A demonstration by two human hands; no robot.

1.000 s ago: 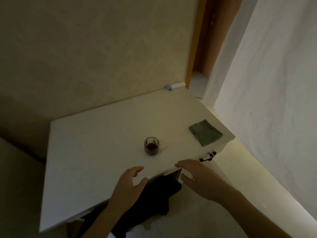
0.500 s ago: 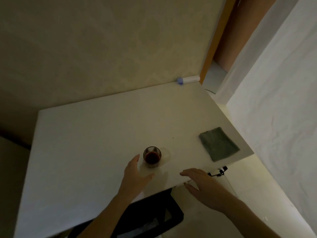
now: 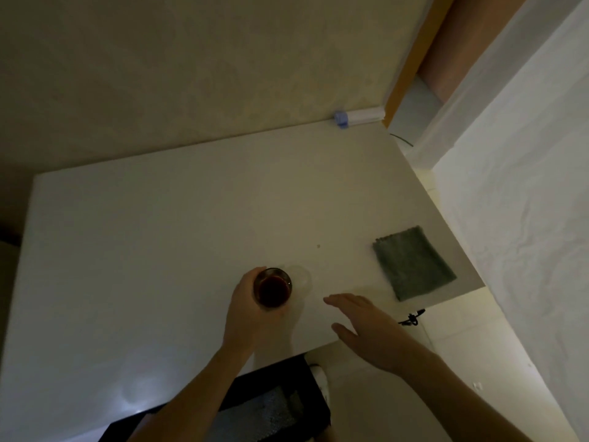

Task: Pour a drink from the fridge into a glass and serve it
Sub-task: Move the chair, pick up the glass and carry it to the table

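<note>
- Two bare forearms are seen reaching from the lower edge of the head view over a white table (image 3: 159, 250), which is dimly lit.
- Beneath the table's near edge, a black seat-like object (image 3: 271, 406) is partly seen; what it is cannot be told for certain.
- The right hand (image 3: 373, 333) is held flat and open over the table's near edge, fingers spread, palm down, with nothing in it.
- The left hand (image 3: 251, 307) is curled around the near left side of a small drinking glass (image 3: 273, 287); the fingers are wrapped on the glass wall, and the thumb side is hidden behind it.
- The glass is short, round and clear, and is seen from above; a dark red-brown drink fills the lower part, with the rim showing as a thin ring.
- The glass is placed near the table's front edge, roughly at mid-width; whether it rests on the surface or is lifted cannot be told.
- A folded grey-green cloth (image 3: 412, 263) is laid flat near the table's right corner, well apart from the glass.
- At the far right corner, against the wall, a white tube with a blue cap (image 3: 358, 115) is seen lying.
</note>
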